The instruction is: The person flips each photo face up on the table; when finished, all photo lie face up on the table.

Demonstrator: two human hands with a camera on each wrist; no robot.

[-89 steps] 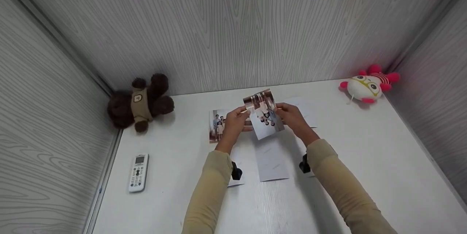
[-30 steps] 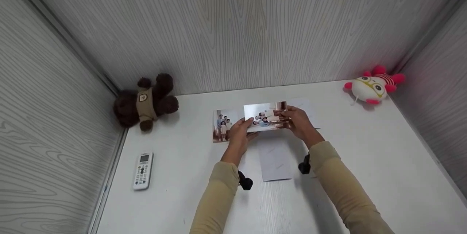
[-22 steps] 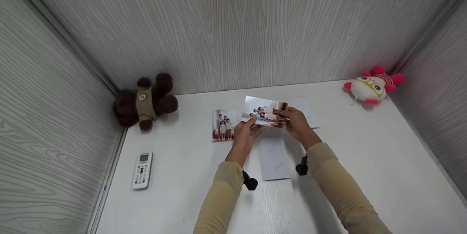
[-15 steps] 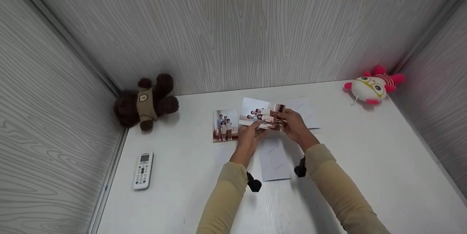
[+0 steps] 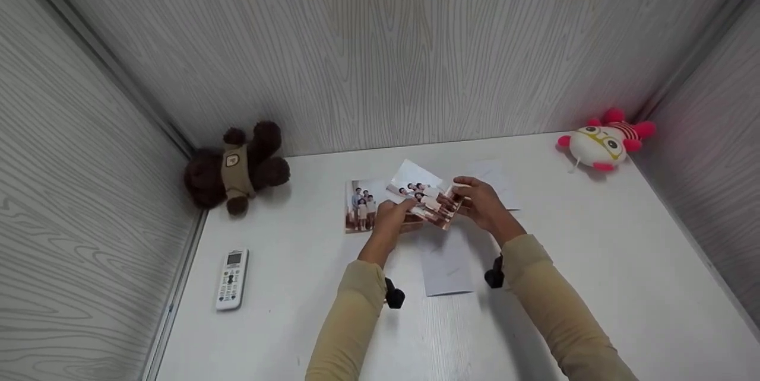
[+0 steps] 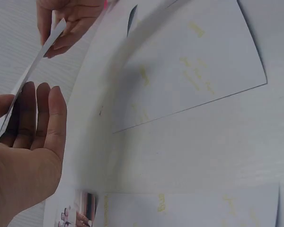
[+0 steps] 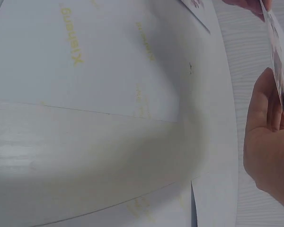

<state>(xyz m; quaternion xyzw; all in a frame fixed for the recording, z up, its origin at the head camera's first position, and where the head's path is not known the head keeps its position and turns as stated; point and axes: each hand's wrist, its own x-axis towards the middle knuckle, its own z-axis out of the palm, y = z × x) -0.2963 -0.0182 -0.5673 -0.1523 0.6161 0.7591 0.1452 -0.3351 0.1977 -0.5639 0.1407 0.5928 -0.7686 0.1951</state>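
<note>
Both hands hold a glossy family photo (image 5: 418, 191) tilted above the middle of the white table. My left hand (image 5: 392, 221) pinches its lower left edge, thumb on the picture side and fingers behind. At the opposite end, my right hand (image 5: 482, 203) grips the photo between thumb and fingers. The left wrist view shows the held photo (image 6: 38, 64) nearly edge-on between the hands. Just left of it, another family photo (image 5: 359, 206) lies picture side up, partly behind my left hand. A white sheet (image 5: 448, 268), lying flat below the hands, bears faint yellow print in the wrist views.
A second white sheet (image 5: 499, 182) lies behind my right hand. A brown plush bear (image 5: 236, 170) sits at the back left, a white remote control (image 5: 231, 280) in front of it. At the back right lies a pink and white plush toy (image 5: 602, 143). Grey wood-grain panels (image 5: 380, 54) enclose the table.
The photo has been turned in the hands, from upside down to sideways, and now slants with its right end lower. My left hand has shifted back left along its edge in the last half second.
</note>
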